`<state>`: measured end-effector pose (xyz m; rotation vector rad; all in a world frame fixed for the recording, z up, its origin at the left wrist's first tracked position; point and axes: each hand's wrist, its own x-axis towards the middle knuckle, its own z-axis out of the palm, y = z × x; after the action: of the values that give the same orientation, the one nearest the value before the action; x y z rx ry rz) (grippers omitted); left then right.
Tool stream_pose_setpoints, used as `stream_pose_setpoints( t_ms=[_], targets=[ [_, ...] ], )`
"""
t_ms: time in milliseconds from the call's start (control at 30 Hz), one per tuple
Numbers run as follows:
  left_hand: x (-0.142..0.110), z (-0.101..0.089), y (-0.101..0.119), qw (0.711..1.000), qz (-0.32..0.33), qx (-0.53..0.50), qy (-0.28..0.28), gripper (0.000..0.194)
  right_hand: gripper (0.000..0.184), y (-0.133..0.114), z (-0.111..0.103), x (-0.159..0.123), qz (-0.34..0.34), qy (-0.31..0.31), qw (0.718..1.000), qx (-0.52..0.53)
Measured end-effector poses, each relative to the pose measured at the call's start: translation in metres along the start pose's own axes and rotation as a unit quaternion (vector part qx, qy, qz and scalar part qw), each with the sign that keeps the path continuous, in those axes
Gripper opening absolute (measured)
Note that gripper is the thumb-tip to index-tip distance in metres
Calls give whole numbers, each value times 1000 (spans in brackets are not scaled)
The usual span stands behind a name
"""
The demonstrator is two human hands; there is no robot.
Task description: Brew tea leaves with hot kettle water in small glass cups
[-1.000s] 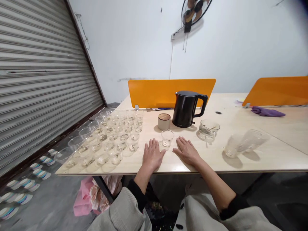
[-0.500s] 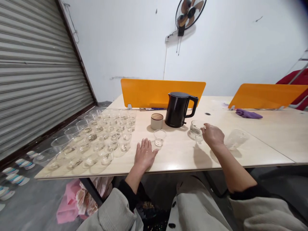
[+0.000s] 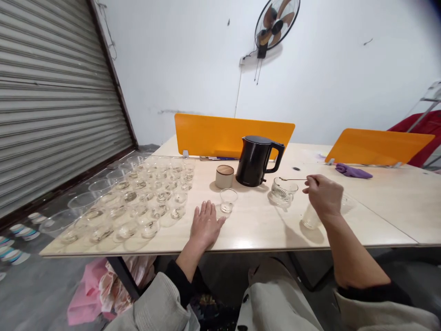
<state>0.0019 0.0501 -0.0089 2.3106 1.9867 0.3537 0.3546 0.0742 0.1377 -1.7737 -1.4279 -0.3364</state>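
Note:
My left hand (image 3: 205,222) lies flat and open on the pale table (image 3: 262,225), just left of a small empty glass cup (image 3: 228,200). My right hand (image 3: 323,195) hovers above the table, pinched on the end of a thin metal spoon (image 3: 292,179) whose bowl points left over a glass bowl (image 3: 284,190) with a handle. A stack of clear plastic cups (image 3: 312,218) lies on its side under my right hand. A black electric kettle (image 3: 257,160) and a beige jar with a wooden lid (image 3: 224,176) stand behind the small cup.
Several rows of glass cups (image 3: 144,202) fill the table's left part. Orange dividers (image 3: 232,134) stand at the back; a purple cloth (image 3: 353,171) lies at the right. A fan (image 3: 275,20) hangs on the wall. A roller shutter (image 3: 51,101) is at left; pink bags (image 3: 93,299) lie under the table.
My right hand left the table beside the small cup, reached the glass bowl and lifted the spoon out to the right. My left hand stayed flat.

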Motion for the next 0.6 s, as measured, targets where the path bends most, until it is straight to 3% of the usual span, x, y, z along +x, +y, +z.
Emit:
stream_pose_setpoints(
  t_ms=[133,300,400,500,600],
  targets=[
    [0,-1,1,1000,2,-13,9,72,24,-22,-23,-14,70,24,970,233],
    [0,-5,-3,996,7,-81,38,71,24,-73,-16,-33,100,-86,912,389],
    [4,-7,-4,986,20,-158,49,79,25,-94,6,-40,78,-154,902,397],
    [13,-10,-2,964,16,-258,55,95,23,-107,28,-46,19,-196,924,327],
    [25,-12,3,930,-7,-362,68,108,22,-120,43,-54,-86,-221,946,220]
  ],
)
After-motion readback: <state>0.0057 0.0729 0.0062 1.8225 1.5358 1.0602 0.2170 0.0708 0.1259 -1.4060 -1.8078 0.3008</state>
